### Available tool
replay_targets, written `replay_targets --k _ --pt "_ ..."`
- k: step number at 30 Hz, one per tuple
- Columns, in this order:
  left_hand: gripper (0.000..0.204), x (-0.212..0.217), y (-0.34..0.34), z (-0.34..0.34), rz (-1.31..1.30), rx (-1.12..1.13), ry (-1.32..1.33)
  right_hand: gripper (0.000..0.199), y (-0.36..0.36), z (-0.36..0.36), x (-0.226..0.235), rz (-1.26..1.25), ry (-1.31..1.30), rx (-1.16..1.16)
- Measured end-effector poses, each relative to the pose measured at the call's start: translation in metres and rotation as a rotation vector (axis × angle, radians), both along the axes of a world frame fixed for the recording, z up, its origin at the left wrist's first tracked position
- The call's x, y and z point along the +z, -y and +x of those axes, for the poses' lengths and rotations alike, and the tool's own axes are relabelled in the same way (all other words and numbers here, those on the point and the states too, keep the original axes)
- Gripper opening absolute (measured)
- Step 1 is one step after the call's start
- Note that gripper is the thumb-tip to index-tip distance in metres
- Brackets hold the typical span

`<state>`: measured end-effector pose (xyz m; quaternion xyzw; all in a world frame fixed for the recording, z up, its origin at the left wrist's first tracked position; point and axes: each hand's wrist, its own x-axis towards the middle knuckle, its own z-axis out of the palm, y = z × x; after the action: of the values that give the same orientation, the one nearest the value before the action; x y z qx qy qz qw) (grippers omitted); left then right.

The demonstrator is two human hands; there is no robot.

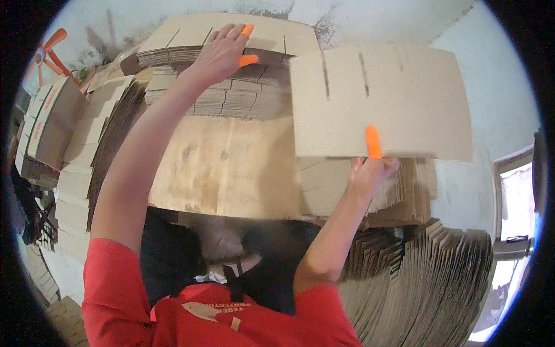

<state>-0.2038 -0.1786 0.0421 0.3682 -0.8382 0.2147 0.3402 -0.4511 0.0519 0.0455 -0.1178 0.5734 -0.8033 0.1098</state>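
My right hand [369, 174] pinches the lower edge of a slotted cardboard sheet [422, 110], its orange-capped thumb lying on the face. The sheet is held up at the right, with dark slots running down from its top edge. At the far side, my left hand [217, 58] rests on a pile of slotted cardboard sheets [277, 32], fingers stretched over the top and thumb apart. Orange caps cover that thumb and one finger. Below this pile sit more stacked cardboard pieces [225, 103], on a wooden tabletop [231, 168].
More cardboard [326, 179] lies at the table's right, partly behind the raised sheet. A long row of upright cardboard [433, 277] fills the lower right. Cardboard stacks [84, 133] and an orange-bladed fan [41, 56] stand at left. A pale wall [381, 23] runs behind.
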Motion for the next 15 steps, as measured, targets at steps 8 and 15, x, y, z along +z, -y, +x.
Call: replay_targets --k 8,15 --pt "0.024 -0.006 0.051 -0.041 0.269 -0.098 0.118 0.013 0.004 -0.010 -0.032 0.125 -0.190 0.344" --pt "0.015 -0.009 0.103 -0.008 0.896 -0.169 -0.578 0.013 0.004 0.007 -0.022 0.041 -0.032 0.452"
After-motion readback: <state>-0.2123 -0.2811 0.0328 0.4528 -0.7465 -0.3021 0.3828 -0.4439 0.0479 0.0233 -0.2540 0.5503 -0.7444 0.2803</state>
